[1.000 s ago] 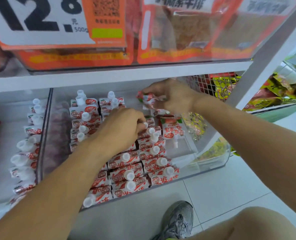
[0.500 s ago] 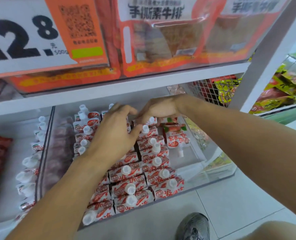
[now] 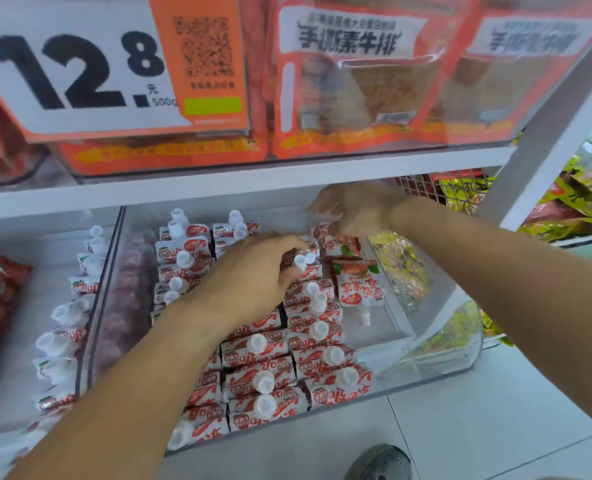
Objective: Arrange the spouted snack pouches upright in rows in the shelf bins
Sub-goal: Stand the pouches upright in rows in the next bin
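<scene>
Pinching a pouch cap (image 3: 300, 261), the left hand (image 3: 253, 271) gripped mid-bin — at its one o'clock, the right hand (image 3: 353, 211) clasped another pouch (image 3: 336, 239).

Hands split apart since 0.5 s ago: right hand (image 3: 353, 213) is back at the rear of the clear bin (image 3: 436, 358), fingers curled on a pouch (image 3: 336, 237) (grip blurred). Left hand (image 3: 253, 275) dropped lower onto the middle rows, fingertips at a white cap (image 3: 301, 261). Camera tilted up slightly.
</scene>
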### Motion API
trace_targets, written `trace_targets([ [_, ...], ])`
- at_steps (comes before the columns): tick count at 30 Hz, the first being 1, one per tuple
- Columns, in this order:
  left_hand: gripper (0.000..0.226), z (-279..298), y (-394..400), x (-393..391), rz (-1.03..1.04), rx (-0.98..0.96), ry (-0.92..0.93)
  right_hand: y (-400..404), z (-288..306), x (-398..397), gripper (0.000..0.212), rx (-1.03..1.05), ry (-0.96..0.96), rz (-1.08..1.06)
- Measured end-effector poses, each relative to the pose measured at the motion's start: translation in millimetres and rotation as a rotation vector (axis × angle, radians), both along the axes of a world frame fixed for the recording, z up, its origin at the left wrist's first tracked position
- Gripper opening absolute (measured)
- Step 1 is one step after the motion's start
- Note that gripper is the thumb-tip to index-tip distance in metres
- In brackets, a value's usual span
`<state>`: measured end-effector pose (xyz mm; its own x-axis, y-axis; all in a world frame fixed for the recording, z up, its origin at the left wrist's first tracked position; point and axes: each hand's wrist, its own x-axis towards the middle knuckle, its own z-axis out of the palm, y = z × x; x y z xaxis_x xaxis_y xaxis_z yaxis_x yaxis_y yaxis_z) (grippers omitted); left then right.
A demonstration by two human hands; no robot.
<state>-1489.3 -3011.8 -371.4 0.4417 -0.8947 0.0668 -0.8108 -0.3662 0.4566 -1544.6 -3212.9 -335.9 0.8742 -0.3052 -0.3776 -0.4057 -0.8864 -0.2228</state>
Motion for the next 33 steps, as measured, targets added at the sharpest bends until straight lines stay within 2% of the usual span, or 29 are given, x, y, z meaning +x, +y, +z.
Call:
trace_targets([
  [3, 0.035, -1, 1, 0, 0.0, 0.0, -0.002, -1, -18, -2, 0.069, -0.172, 0.123, 0.035],
  [5, 0.035, -1, 1, -1, -0.001, -0.007, -0.002, -1, -27, 1, 0.073, -0.169, 0.175, -0.001],
  [9, 0.034, -2, 1, 0, 0.006, -0.027, 0.011, 1, -28, 3, 0.088, -0.149, 0.143, -0.088],
  [10, 0.034, -3, 0, 0, 0.004, -0.029, 0.008, 1, -27, 2, 0.08, -0.18, 0.111, -0.072],
  [12, 0.033, -4, 0, 0, -0.003, -0.033, -0.003, 1, -22, -3, 0.047, -0.29, 0.005, -0.013],
  [14, 0.034, -4, 0, 0, -0.007, -0.042, -0.017, 1, -16, -8, 0.035, -0.36, -0.179, -0.001],
  [16, 0.035, -4, 0, 0, -0.004, -0.053, -0.03, 4, -15, -8, 0.033, -0.21, -0.373, -0.097],
  [18, 0.035, -4, 0, -1, 0.0, -0.058, -0.036, 9, -19, -4, 0.029, 0.105, -0.429, -0.226],
  [19, 0.035, -4, 1, -2, 0.002, -0.065, -0.037, 11, -22, -1, 0.03, 0.213, -0.388, -0.23],
  [21, 0.032, -3, 1, -2, 0.02, -0.096, -0.045, 10, -27, 4, 0.031, 0.296, -0.238, -0.128],
  [23, 0.04, -3, 2, -1, 0.072, -0.129, -0.077, 9, -29, 5, 0.034, 0.377, -0.166, -0.07],
  [27, 0.062, -2, 1, 2, 0.098, -0.118, -0.106, 9, -30, 7, 0.038, 0.413, -0.131, -0.038],
  [30, 0.064, 4, -4, 4, 0.012, -0.1, -0.095, 8, -27, 7, 0.042, 0.407, -0.043, -0.012],
  [33, 0.056, 7, -12, 4, -0.058, -0.054, 0.021, 5, -15, -5, 0.066, 0.346, 0.056, 0.005],
])
